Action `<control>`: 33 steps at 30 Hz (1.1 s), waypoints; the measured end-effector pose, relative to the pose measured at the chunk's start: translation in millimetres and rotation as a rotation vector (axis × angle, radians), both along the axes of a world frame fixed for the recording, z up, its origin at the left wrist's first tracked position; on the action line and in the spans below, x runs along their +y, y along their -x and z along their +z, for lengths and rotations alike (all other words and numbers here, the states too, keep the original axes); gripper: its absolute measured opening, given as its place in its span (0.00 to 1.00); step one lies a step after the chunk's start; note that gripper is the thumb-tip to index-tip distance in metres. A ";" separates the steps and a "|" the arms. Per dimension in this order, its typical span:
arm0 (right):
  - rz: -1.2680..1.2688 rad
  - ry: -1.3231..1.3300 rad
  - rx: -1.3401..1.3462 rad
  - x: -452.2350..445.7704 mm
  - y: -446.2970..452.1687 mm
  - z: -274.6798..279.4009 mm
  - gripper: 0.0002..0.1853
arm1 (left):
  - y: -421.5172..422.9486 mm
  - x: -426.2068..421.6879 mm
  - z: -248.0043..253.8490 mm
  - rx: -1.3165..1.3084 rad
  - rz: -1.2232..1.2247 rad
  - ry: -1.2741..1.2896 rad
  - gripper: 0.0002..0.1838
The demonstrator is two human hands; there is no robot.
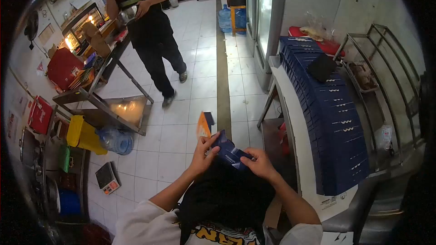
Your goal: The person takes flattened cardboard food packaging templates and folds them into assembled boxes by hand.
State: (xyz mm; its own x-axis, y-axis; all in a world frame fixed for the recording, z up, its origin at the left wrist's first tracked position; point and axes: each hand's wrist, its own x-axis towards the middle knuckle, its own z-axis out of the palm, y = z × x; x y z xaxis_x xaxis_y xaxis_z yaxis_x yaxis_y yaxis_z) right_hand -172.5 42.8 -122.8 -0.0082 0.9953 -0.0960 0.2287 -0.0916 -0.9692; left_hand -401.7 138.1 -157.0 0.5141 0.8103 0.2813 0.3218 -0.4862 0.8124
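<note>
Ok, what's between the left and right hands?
A dark-blue printed card, held at its ends by the left hand and right hand. Head view shows it.

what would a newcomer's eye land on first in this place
Probably the long row of dark blue pieces, overlapping along the white surface at the right. Next, low in the middle, the left hand and right hand hold a folded blue piece, with an orange piece just beyond the left hand. The bright yellow bin at the left also stands out against the pale tiles.
</note>
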 end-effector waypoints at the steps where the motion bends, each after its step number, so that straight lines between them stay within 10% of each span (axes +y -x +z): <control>1: 0.017 -0.003 0.015 0.4 -0.8 -0.1 0.12 | -0.5 2.7 -4.3 -0.048 0.062 0.101 0.27; 14: -0.076 -0.146 -0.149 -2.7 4.3 -11.7 0.11 | -8.3 -17.6 42.4 -0.145 0.071 0.214 0.20; 16: -0.123 -0.099 -0.075 -2.5 7.8 -15.1 0.11 | -14.4 -18.6 33.8 -0.753 0.305 0.573 0.20; 23: -0.077 -0.155 -0.205 -5.3 6.5 -4.4 0.13 | -15.4 -7.0 52.0 0.039 -0.175 0.174 0.23; 28: -0.066 -0.146 -0.210 -8.1 13.0 -12.8 0.13 | -5.3 8.4 42.4 0.044 -0.316 0.141 0.22; 30: -0.091 -0.173 -0.214 -9.1 12.4 -11.6 0.14 | -7.0 1.6 50.9 -0.096 -0.204 0.531 0.22; 33: -0.071 -0.169 -0.235 -7.7 12.7 -5.8 0.14 | -15.2 -5.9 44.2 -0.100 -0.149 0.308 0.23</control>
State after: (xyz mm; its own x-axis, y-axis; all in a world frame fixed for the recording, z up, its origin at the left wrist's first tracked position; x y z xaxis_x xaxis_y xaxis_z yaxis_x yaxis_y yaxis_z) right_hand -185.2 35.0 -128.6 0.0650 0.9947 0.0802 0.4478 0.0428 -0.8931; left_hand -386.6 132.2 -112.8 0.6157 0.7828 0.0903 0.1772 -0.2492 0.9521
